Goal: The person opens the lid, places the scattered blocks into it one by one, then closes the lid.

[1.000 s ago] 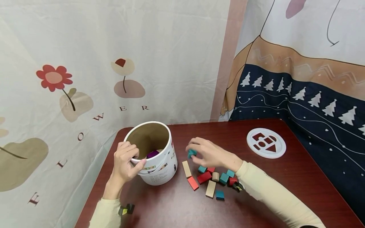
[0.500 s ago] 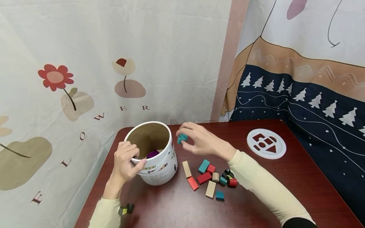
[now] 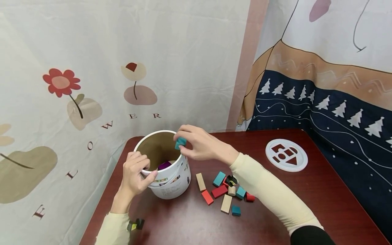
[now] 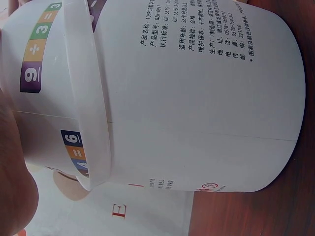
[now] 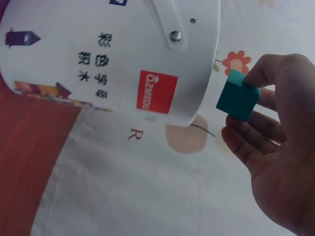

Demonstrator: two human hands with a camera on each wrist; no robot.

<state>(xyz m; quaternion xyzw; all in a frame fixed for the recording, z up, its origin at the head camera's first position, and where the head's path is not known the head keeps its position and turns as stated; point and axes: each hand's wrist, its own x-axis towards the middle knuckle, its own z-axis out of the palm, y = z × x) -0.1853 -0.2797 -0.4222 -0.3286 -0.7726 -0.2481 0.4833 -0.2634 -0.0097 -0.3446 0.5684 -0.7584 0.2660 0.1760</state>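
My left hand (image 3: 134,173) grips the near left rim of a white bucket (image 3: 174,185), thumb outside and fingers over the edge. The bucket stands upright, and something purple (image 3: 164,165) lies inside it. Between thumb and fingers, my right hand (image 3: 202,143) pinches a teal cube (image 3: 180,143) at the bucket's right rim, above the opening's edge. The right wrist view shows the teal cube (image 5: 238,96) clearly, just off the rim. In the left wrist view, the bucket's printed side (image 4: 197,108) fills most of the picture, with part of my left hand (image 4: 15,177) at the left edge.
Right of the bucket lie several loose blocks, among them a red block (image 3: 219,191), a teal block (image 3: 219,179) and a plain wooden block (image 3: 226,203). A white lid with shaped holes (image 3: 286,166) lies at the table's back right. A printed curtain (image 3: 190,68) hangs behind.
My right hand has carried the teal cube left and upward, from over the loose blocks to the bucket's rim. The left hand and bucket have stayed put.
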